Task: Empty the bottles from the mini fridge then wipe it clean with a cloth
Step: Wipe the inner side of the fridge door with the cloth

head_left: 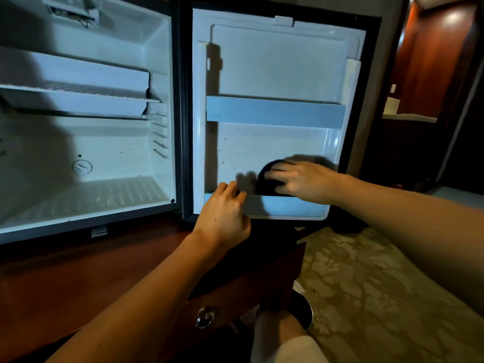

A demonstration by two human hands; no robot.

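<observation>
The mini fridge (86,142) stands open with no bottles in sight on its shelves. Its door (275,61) swings out to the right, white inside with small dark specks on the lower panel. My right hand (301,180) presses a dark cloth (267,179) flat against the door's lower panel, just above the bottom door rail (288,205); the hand looks motion-blurred. My left hand (225,216) grips the left end of that bottom rail, fingers curled over its top edge.
The fridge sits on a red-brown wooden cabinet (65,271) with a metal drawer handle (205,317). Patterned carpet (366,284) lies to the right. A dark wooden door (434,61) stands at the far right. My knee (282,336) shows at the bottom.
</observation>
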